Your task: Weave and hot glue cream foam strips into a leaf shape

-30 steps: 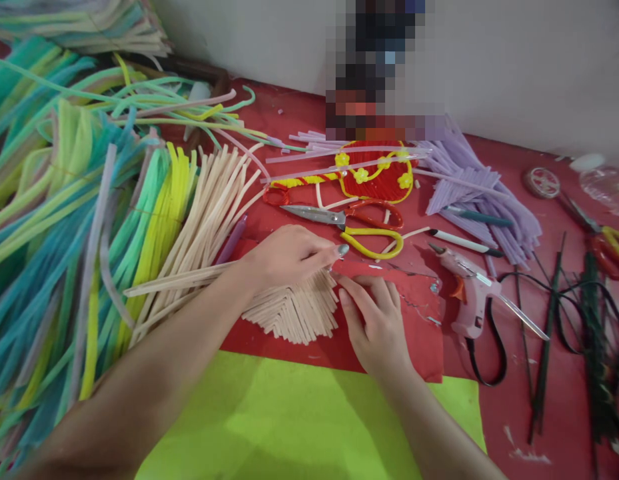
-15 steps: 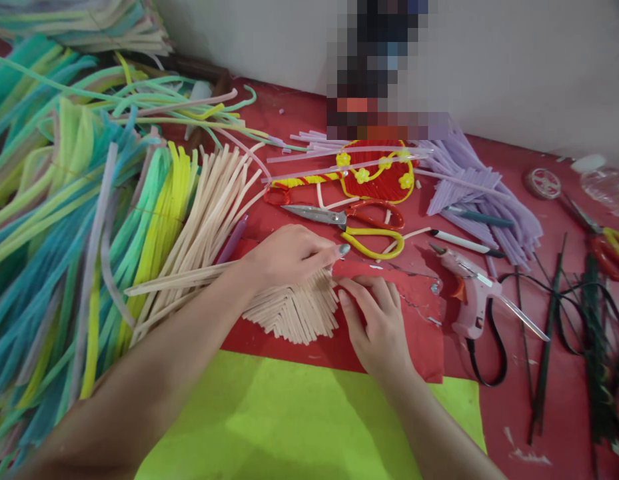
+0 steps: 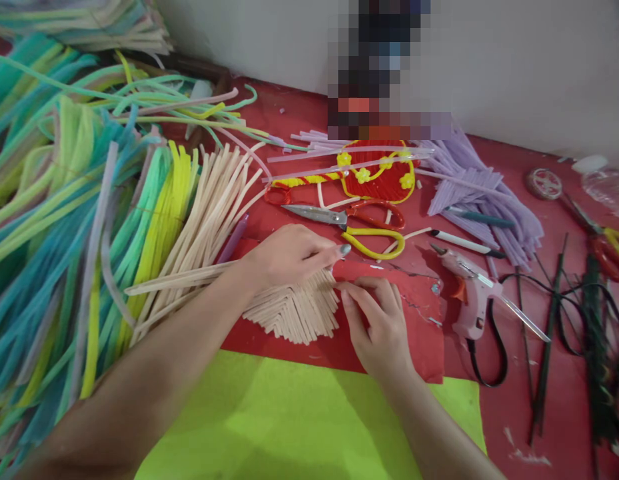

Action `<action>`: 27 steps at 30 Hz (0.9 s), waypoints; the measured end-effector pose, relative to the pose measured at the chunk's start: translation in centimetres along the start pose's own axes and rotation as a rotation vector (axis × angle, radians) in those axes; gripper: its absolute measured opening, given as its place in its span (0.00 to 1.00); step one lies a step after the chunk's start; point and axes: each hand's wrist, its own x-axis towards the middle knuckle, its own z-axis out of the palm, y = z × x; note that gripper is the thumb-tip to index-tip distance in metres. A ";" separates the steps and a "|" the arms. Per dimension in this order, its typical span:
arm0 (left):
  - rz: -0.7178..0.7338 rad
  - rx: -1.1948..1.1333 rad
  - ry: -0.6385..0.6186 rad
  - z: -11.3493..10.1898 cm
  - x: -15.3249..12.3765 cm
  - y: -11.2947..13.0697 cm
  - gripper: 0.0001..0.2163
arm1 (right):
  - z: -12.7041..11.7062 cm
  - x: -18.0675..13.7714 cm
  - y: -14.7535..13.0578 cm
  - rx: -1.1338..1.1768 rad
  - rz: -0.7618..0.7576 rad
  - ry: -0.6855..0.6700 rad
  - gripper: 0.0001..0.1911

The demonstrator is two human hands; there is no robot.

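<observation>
A fan-shaped piece of glued cream pipe cleaners [image 3: 299,313] lies on a red paper sheet [image 3: 419,333]. My left hand [image 3: 289,257] rests over its top, fingers curled and pressing down on it. My right hand [image 3: 376,320] sits at the piece's right edge, thumb and forefinger pinched together at the tip of the cream strips beside the left fingertips. A loose bundle of cream pipe cleaners [image 3: 209,213] lies behind my left wrist.
Big heaps of teal, green and yellow pipe cleaners [image 3: 64,213] fill the left. Scissors [image 3: 359,230], a red and yellow woven piece [image 3: 379,177], lilac pipe cleaners [image 3: 474,190], pens, a pink glue gun [image 3: 469,290] and dark wires [image 3: 589,320] lie around. Green paper [image 3: 299,420] is nearest me.
My right hand's fingers have curled in and its thumb has pinched toward the edge of the cream piece. The left hand has stayed put.
</observation>
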 end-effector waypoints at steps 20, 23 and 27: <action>0.002 0.007 0.004 0.0 0.0 0.1 0.23 | 0.0 0.1 0.1 -0.017 0.016 -0.023 0.10; -0.004 0.006 -0.001 -0.1 0.0 0.2 0.23 | 0.0 0.2 -0.1 -0.037 -0.003 -0.038 0.12; -0.004 0.004 0.002 -0.1 0.0 0.2 0.23 | 0.0 0.2 -0.1 -0.007 0.015 -0.022 0.09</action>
